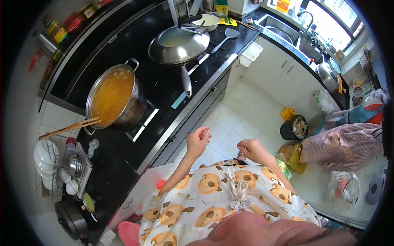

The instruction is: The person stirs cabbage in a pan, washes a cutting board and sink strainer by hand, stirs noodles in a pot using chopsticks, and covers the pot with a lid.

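My left hand [198,142] hangs in the air over the floor, in front of the stove's edge, fingers loosely bent and holding nothing. Across from it my right hand [253,150] is also bare, its fingers curled down. Neither touches anything. On the black stove to the left stands a tall steel pot [129,109] of bubbling orange-yellow liquid [112,95], with a pair of wooden chopsticks [74,125] resting across its rim. Beyond it a frying wok with a long metal handle [186,81] sits under a domed steel and glass lid [175,46], fogged inside.
A grey spatula [226,39] lies on the counter near a white bowl [212,23]. Stacked white dishes [46,156], a rice cooker [72,220] and a small green-filled bowl [89,202] stand left. At the right are a sink [280,23], a waste bin [286,132] and hanging aprons [338,146].
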Demonstrator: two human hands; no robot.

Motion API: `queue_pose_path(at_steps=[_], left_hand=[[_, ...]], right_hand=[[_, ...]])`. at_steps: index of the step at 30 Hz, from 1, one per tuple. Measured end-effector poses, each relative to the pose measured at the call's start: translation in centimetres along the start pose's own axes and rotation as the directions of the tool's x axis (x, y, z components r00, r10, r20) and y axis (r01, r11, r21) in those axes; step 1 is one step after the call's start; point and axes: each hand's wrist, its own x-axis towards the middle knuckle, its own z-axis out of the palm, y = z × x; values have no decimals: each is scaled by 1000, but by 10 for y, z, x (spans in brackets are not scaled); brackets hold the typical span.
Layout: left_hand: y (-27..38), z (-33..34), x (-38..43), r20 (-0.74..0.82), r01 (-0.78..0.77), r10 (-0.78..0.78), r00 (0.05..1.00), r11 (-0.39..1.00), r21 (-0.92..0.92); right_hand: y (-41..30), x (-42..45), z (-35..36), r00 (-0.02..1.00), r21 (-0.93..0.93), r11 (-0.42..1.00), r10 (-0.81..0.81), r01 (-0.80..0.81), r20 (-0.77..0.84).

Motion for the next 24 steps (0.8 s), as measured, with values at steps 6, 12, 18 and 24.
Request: queue_pose_path(at_steps=[6,12,18,24], left_hand=[[6,43,35,-9,22,-21,1000,998,65],[20,117,72,-62,138,-136,989,990,39],[33,198,102,-84,257,-255,963,966,11],[43,221,127,-97,279,-269,958,955,105]], right_hand=[[36,12,-43,998,38,999,-22,24,-66],[117,11,-104,991,21,992,-124,126,-46],[177,21,-168,984,36,985,-172,171,41],[198,53,-200,970,44,977,-211,207,118]])
